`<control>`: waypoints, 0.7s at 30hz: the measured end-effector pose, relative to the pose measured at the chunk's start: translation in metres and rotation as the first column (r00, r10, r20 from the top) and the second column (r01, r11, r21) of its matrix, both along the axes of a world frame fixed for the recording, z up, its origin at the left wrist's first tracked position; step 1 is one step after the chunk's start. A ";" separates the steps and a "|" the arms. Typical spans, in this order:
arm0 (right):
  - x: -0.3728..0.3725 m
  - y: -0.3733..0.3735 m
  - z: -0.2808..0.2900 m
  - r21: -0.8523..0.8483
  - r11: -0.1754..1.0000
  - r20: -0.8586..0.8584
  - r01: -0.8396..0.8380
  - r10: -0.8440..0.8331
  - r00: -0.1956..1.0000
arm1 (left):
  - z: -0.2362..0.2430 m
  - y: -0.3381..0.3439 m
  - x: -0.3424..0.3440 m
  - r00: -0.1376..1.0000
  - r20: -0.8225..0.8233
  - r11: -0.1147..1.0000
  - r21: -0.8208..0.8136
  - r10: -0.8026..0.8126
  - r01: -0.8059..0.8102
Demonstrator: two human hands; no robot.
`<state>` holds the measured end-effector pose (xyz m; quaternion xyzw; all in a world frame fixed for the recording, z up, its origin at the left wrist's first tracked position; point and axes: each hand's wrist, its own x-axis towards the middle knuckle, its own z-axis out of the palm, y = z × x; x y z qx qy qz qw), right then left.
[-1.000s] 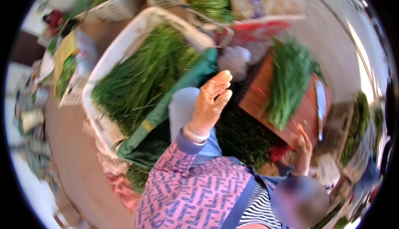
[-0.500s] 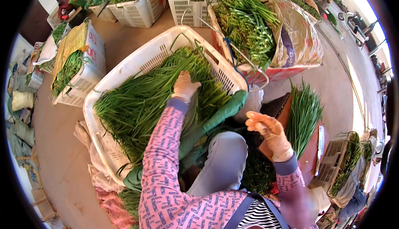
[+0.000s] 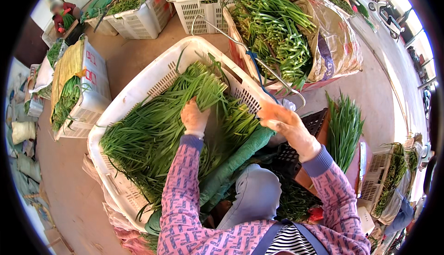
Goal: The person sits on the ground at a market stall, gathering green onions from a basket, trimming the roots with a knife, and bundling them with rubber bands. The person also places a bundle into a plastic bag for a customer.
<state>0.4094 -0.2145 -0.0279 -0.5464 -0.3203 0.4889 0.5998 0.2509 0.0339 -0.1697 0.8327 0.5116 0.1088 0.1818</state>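
A large white plastic crate (image 3: pixel 119 116) in front of me holds a heap of garlic chives (image 3: pixel 143 137), their pale cut ends toward the far right. My left hand (image 3: pixel 194 118), in a thin glove, is closed round a bunch of chives (image 3: pixel 206 86) inside it. To the right, my gloved right hand (image 3: pixel 292 127) hovers over the crate's right corner, slightly blurred, its fingers apart with nothing in them. Green cloth (image 3: pixel 247 151) covers the crate's near edge. Beyond my right hand, a bundle of chives (image 3: pixel 344 132) lies on a reddish board (image 3: pixel 349 178).
Other crates of greens stand around: one at the left (image 3: pixel 88 81), one with a plastic liner at the back right (image 3: pixel 277 37), one at the lower right (image 3: pixel 379 176). A bent metal rod (image 3: pixel 263 65) leans by my crate. Another person (image 3: pixel 62 16) sits far left.
My left hand has closed on a bunch of chives and lifted it somewhat. My right hand has moved left and up toward the crate. The view has shifted slightly.
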 end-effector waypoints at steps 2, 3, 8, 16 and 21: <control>0.000 0.032 -0.020 0.083 0.997 -0.121 0.004 0.006 0.993 | -0.010 -0.005 -0.020 0.983 0.183 0.984 0.179 -0.028 -0.005; -0.005 0.052 -0.027 0.091 0.996 -0.147 -0.003 0.017 0.989 | -0.007 -0.008 -0.028 0.976 0.213 0.980 0.200 -0.033 -0.010; -0.033 0.133 -0.087 0.211 0.973 -0.124 0.090 -0.064 0.990 | 0.003 -0.034 -0.036 0.948 0.298 0.925 0.379 -0.110 -0.012; -0.042 0.155 -0.104 0.136 0.946 -0.368 0.295 -0.228 0.901 | 0.018 -0.039 -0.052 0.893 0.274 0.931 0.183 -0.357 0.316; -0.031 0.154 -0.120 0.079 0.942 -0.384 0.327 -0.274 0.882 | 0.075 -0.008 -0.054 0.966 -0.084 0.940 0.226 -0.243 0.256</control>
